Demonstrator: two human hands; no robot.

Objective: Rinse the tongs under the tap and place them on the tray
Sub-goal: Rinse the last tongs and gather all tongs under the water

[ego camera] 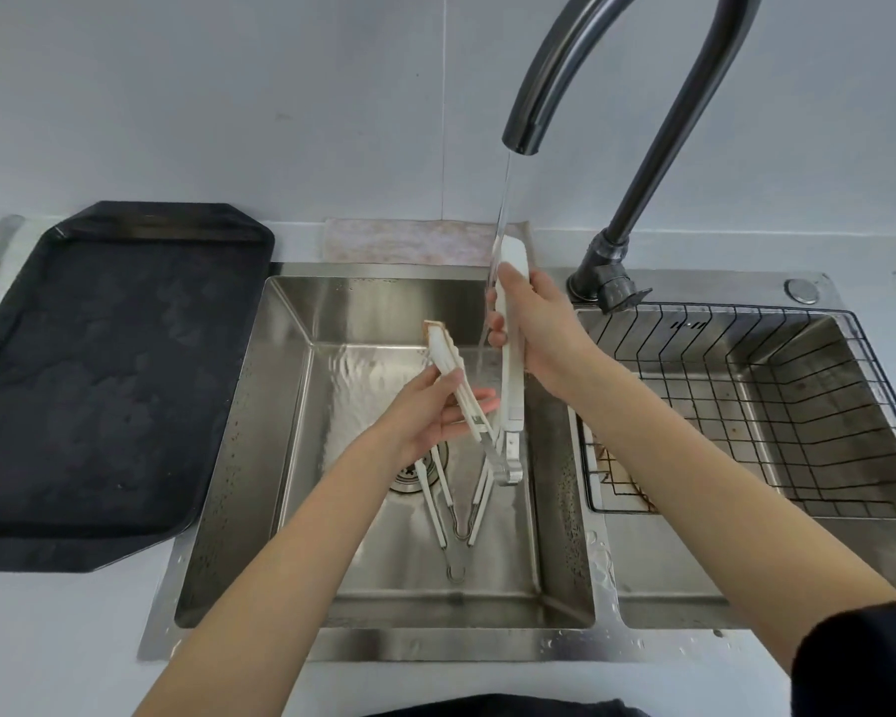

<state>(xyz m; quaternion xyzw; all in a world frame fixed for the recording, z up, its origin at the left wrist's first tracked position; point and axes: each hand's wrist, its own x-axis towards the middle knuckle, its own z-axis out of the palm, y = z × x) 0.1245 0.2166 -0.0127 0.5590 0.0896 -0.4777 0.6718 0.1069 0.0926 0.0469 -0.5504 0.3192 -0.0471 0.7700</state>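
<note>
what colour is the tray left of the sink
Black, seen in the head view: the tray.

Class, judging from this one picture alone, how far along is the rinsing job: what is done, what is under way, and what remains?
Done: the tap is running. In hand: both hands hold one white pair of tongs spread open at the stream, left hand on one arm, right hand on the other. Left: the black tray holds no tongs yet, and other tongs lie in the sink.
</note>
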